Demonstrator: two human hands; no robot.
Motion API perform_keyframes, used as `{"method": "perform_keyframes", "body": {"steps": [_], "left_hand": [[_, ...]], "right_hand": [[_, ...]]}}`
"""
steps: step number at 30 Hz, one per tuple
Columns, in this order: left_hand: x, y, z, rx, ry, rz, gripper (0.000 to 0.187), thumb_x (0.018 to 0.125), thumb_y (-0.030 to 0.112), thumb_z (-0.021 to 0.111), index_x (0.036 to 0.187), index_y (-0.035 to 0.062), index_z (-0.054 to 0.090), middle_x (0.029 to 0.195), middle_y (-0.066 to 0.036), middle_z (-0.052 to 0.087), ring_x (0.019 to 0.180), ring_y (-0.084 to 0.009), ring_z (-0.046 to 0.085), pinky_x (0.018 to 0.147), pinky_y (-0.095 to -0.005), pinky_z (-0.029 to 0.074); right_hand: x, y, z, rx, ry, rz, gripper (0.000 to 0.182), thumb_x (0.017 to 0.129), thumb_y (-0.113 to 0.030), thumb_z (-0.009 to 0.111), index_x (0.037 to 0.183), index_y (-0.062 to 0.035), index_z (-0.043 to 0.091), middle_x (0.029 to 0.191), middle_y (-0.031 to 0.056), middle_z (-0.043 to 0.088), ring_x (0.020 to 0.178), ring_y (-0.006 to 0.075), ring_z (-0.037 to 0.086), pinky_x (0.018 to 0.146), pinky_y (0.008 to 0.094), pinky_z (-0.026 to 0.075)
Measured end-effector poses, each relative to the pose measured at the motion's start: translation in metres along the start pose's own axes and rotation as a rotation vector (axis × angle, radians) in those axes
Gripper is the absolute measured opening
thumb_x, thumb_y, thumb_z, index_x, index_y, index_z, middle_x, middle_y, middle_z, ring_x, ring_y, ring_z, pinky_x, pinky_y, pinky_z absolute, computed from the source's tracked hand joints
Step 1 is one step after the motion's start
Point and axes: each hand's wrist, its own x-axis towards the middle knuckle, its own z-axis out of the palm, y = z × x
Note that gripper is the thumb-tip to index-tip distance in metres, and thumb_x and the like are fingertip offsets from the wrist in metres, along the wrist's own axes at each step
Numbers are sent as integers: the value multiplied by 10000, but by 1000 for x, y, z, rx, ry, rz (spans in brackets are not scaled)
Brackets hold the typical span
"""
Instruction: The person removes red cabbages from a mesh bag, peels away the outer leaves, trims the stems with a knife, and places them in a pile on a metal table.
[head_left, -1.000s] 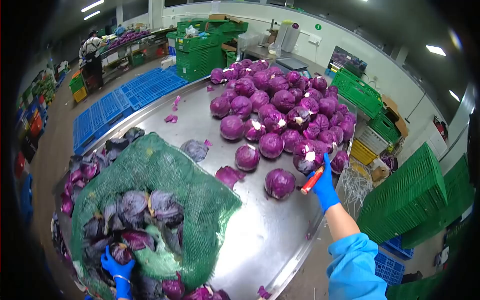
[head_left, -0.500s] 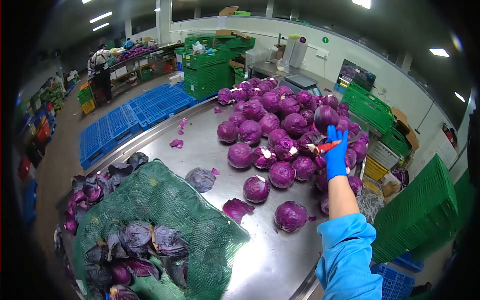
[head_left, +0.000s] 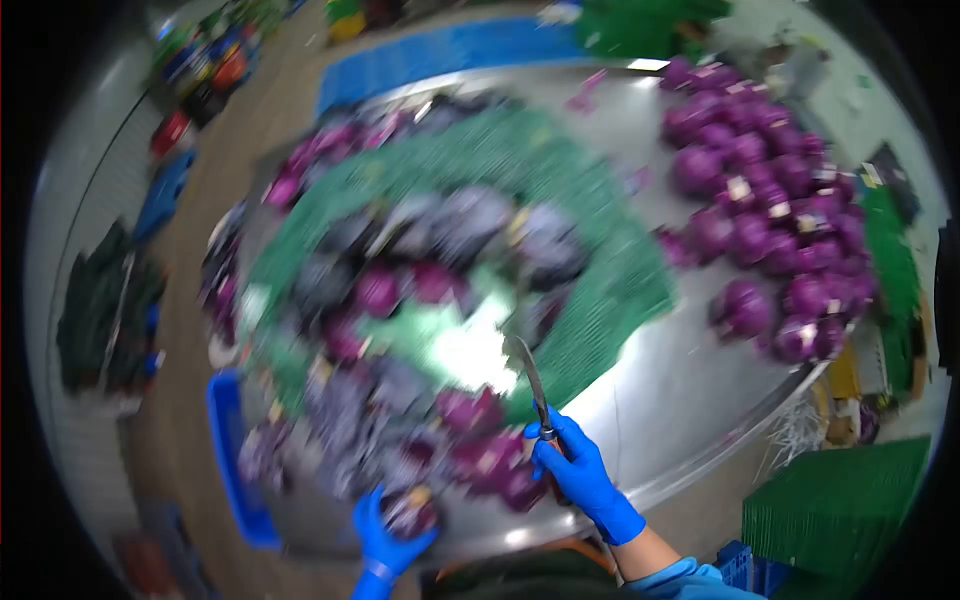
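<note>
While blurred by camera motion, still legible: left hand (head_left: pixel 385 535) in a blue glove, closed around a red cabbage (head_left: pixel 412 512) at the near edge of the desk (head_left: pixel 690 420). Right hand (head_left: pixel 580 475), also gloved in blue, wrapped tight on the handle of a knife (head_left: pixel 530 385), blade pointing up and away over the desk, tip reaching the near rim of the net (head_left: pixel 600 280). Hands apart, the held cabbage left of the knife hand and slightly nearer the body.

Just beyond the held cabbage, more dark cabbages heaped in the green net, spread open across the left and middle of the desk, a bright glare patch in the middle of it. Right of the net, on bare steel, a pile (head_left: pixel 770 210) of trimmed purple cabbages, some showing pale cut stems, running toward the far right edge of the desk. Loose purple leaves (head_left: pixel 290 180) along the far left side of the net. Off the left edge of the desk, a blue crate (head_left: pixel 225 450) low beside it; off the right edge, green crates (head_left: pixel 840 500) on the floor. Beyond the far edge, blue pallets (head_left: pixel 450 50).
</note>
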Motion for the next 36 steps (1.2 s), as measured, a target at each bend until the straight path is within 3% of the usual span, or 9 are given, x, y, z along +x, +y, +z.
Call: {"method": "perform_keyframes", "body": {"steps": [7, 14, 25, 27, 29, 30, 31, 34, 36], "left_hand": [[-2, -26, 10, -431, 65, -223, 1016, 501, 301, 860, 1309, 9, 319, 1218, -201, 375, 1149, -345, 392, 988, -437, 337], [3, -24, 7, -357, 52, -99, 1021, 505, 316, 866, 1300, -12, 316, 1188, -175, 392, 1104, -302, 432, 971, -407, 348], [5, -48, 2, -470, -7, -120, 1027, 505, 305, 870, 1324, 32, 314, 1227, -155, 397, 1143, -284, 426, 1003, -391, 347], [2, -41, -3, -1022, -34, -267, 983, 541, 207, 863, 1320, 37, 287, 1237, -145, 416, 1165, -265, 423, 1006, -391, 349], [-8, -44, 14, -1012, -6, -89, 1009, 561, 139, 853, 1347, 40, 228, 1286, -140, 371, 1206, -250, 394, 1010, -384, 356], [-8, -45, 13, -1017, -40, -15, 1020, 548, 165, 863, 1345, 38, 239, 1301, -144, 351, 1208, -259, 393, 1014, -388, 349], [-8, -45, 9, -1024, -69, 55, 1032, 535, 191, 874, 1344, 36, 250, 1316, -149, 332, 1209, -268, 392, 1018, -393, 343], [7, -30, 7, -747, -174, 89, 1006, 525, 295, 874, 1326, 34, 325, 1314, -175, 359, 1235, -323, 368, 1024, -428, 323], [8, -24, 27, -681, -143, 142, 985, 544, 332, 858, 1328, 26, 346, 1277, -201, 414, 1220, -351, 381, 1004, -436, 335]], "right_hand": [[-63, 45, 87, -712, -530, -26, 517, 862, -113, 547, 1354, -171, 400, 890, 101, 570, 727, 232, 602, 642, 320, 505], [-68, 58, 126, -922, -409, -109, 156, 830, -194, 570, 910, -68, 522, 725, 133, 594, 634, 312, 611, 538, 396, 479], [-50, 103, 125, -1117, -208, 83, 134, 860, -156, 464, 942, -61, 512, 767, 214, 599, 640, 386, 602, 516, 456, 476], [-57, 93, 128, -754, -179, 43, 251, 883, -207, 498, 1103, -87, 523, 754, 178, 607, 638, 343, 620, 511, 458, 474], [-53, 22, 139, -33, -121, 574, 400, 885, -247, 547, 1248, -95, 477, 817, 102, 627, 682, 260, 626, 562, 418, 488], [-55, 13, 132, -153, -151, 510, 422, 920, -238, 517, 1317, -118, 437, 792, -6, 602, 623, 96, 566, 509, 232, 452], [-56, 64, 117, -406, -131, -168, 416, 923, -207, 511, 1321, -113, 433, 822, -1, 605, 627, 76, 551, 487, 203, 433], [-51, 11, 117, -272, 21, 546, 466, 902, -184, 552, 1347, -138, 420, 975, 70, 627, 815, 106, 564, 714, 256, 473], [-57, 25, 101, -367, 44, 284, 455, 893, -173, 561, 1333, -160, 445, 1062, 88, 623, 879, 115, 576, 777, 270, 465]]}}
